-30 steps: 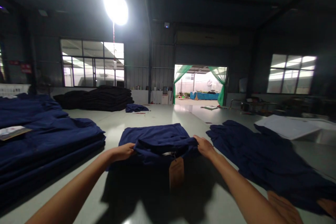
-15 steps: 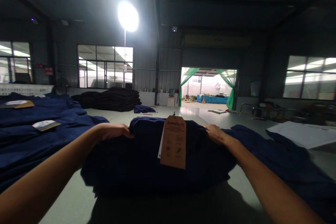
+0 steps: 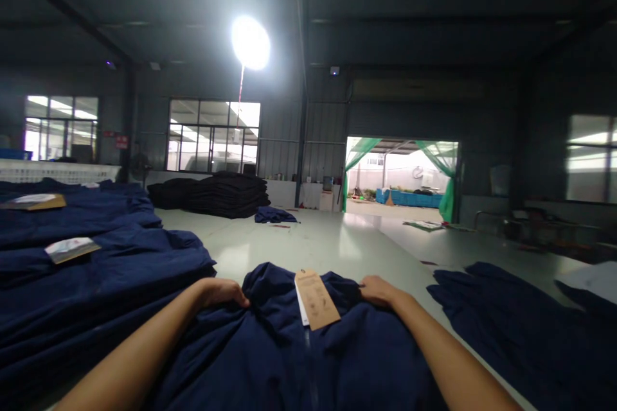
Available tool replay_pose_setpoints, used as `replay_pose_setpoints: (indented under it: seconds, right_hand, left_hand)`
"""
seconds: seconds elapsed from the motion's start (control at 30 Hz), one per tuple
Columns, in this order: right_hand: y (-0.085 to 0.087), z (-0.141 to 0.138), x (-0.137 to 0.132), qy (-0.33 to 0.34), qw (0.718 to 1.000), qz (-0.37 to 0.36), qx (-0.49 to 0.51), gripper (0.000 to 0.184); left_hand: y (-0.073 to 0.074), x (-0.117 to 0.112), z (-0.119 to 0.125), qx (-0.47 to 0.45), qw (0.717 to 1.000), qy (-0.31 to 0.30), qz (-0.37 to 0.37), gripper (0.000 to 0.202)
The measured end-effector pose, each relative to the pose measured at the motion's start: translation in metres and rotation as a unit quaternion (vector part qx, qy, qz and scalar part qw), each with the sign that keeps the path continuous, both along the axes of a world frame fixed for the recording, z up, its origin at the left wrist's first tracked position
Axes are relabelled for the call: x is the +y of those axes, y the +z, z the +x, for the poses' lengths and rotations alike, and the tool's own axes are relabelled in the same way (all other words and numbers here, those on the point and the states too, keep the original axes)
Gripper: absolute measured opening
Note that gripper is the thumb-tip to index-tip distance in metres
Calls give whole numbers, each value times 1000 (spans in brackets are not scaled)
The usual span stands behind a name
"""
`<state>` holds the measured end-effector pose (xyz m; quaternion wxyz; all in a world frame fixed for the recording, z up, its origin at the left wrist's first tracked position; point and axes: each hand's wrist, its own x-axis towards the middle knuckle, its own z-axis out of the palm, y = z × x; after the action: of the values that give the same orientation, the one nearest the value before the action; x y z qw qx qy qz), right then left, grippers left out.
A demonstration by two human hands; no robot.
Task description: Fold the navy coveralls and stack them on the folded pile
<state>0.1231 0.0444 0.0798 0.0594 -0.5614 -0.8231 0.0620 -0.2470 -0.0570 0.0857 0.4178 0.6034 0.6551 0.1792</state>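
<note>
The brown hang tag (image 3: 319,302) lies at the neck of a navy zip-front jacket (image 3: 270,366), with a white card (image 3: 301,305) showing along its left edge. The jacket's zipper (image 3: 312,363) runs from below the tag toward the wearer, and its body spreads on both sides of that line, over the near part of the pale worktable (image 3: 241,250).

Left of the tag, the left hand (image 3: 224,292) pinches the jacket's fabric beside the collar. Right of the tag, the right hand (image 3: 378,290) pinches the opposite side at about the same height. Some fingertips are hidden by cloth. The jacket thus lies between the two grips and nearer the wearer than them, its collar bunched up around the tag.

Well left of the tag is a stack of navy garments (image 3: 106,282) bearing paper tags (image 3: 72,249). Beyond the tag, farther off to the left, are a pile of black garments (image 3: 212,196) and a small crumpled navy cloth (image 3: 274,214). Well right of it lies another navy garment (image 3: 511,314), with a white sheet (image 3: 595,279) past that.
</note>
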Motion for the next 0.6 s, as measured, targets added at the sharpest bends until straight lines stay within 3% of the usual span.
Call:
replay_pose_setpoints:
  seconds: [0.1,0.23,0.33,0.47,0.6]
  right_hand:
    - [-21,-4,13,0,1000,-6,-16,34]
    - [-48,-1,21,-3,1000,-1,-23,31]
    - [-56,5,21,-51,998,1,-28,36]
    - [-38,1,7,-129,989,2,-77,36]
    - [-9,-31,-24,-118,988,9,-100,35]
  left_hand:
    - [-21,18,-3,41,995,-46,-75,16]
    - [-42,32,-5,135,990,-49,-13,22]
    - [-50,37,-6,167,985,-27,13,20]
    - [-45,36,1,222,970,14,92,13]
    - [-35,17,38,266,951,3,161,17]
